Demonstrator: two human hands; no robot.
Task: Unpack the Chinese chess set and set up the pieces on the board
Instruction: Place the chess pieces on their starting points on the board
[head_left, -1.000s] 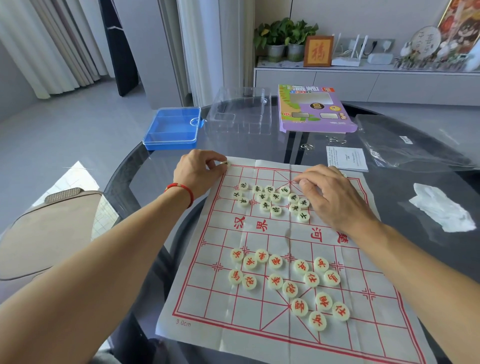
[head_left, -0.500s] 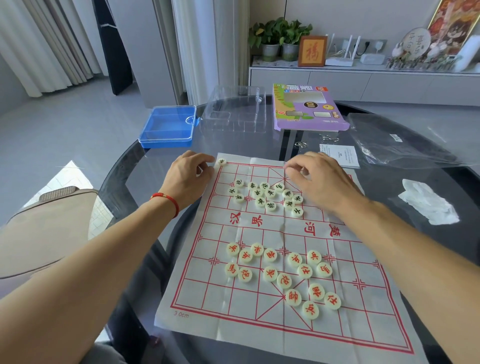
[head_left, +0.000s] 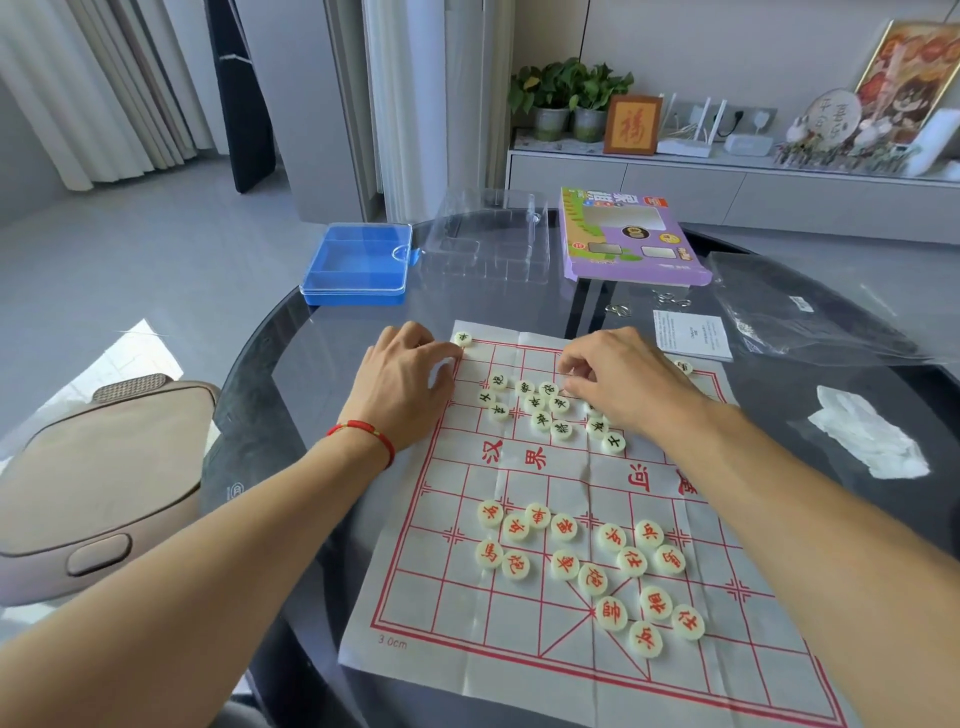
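The white chess board sheet (head_left: 545, 467) with red grid lines lies on the glass table. Several green-lettered pieces (head_left: 540, 415) are bunched on its far half, and several red-lettered pieces (head_left: 587, 561) on its near half. Single pieces sit on the far left corner (head_left: 462, 339) and the far right corner (head_left: 684, 367). My left hand (head_left: 405, 379) rests at the board's far left edge, just short of the left corner piece, fingers loosely curled and holding nothing visible. My right hand (head_left: 618, 384) arches over the green bunch, thumb and fingertips pinching a piece at its far edge.
Behind the board stand a blue plastic case (head_left: 358, 262), a clear plastic tray (head_left: 488, 239) and the purple game box (head_left: 628, 239). A leaflet (head_left: 691, 335), a clear bag (head_left: 810, 317) and crumpled white tissue (head_left: 867, 439) lie to the right. A beige chair (head_left: 98, 478) is at left.
My left hand let go of the piece on the far left corner and drew back slightly. My right hand lifted off the green bunch's right side and came down on its far edge.
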